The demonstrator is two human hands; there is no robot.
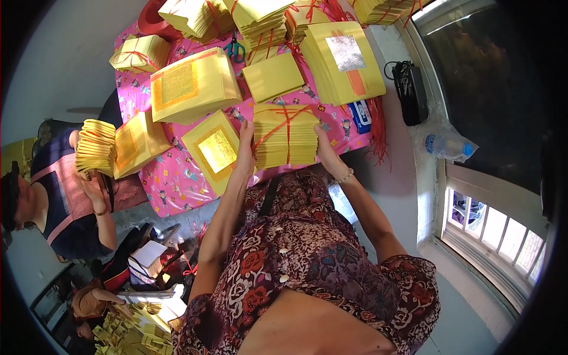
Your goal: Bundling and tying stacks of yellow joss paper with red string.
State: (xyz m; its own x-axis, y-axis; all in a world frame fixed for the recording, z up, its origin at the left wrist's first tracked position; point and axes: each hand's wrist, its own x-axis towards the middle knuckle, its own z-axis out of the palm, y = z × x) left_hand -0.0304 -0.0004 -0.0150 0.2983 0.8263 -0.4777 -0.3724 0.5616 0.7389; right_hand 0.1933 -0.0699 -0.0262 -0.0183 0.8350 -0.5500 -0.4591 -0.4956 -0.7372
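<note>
Between my two hands is a bundle of folded yellow paper (275, 145), tied with crossing red string, at the near edge of the table. My left hand (246, 142) presses its left side, fingers stretched along it. On the opposite side my right hand (325, 148) grips the bundle. A stack of yellow sheets with a gold foil square (216, 152) lies just left of my left hand. Beyond the bundle sits a plain yellow paper stack (273, 78). Farther right is a larger stack with a silver foil square (345, 53).
A pink patterned tablecloth (177, 192) covers the table. Green-handled scissors (235, 49) lie among tied bundles at the back. A blue and white packet (360, 117) and red strings (377, 133) are at the right edge. At left, a co-worker (59, 183) holds folded yellow paper. A plastic bottle (448, 145) stands right.
</note>
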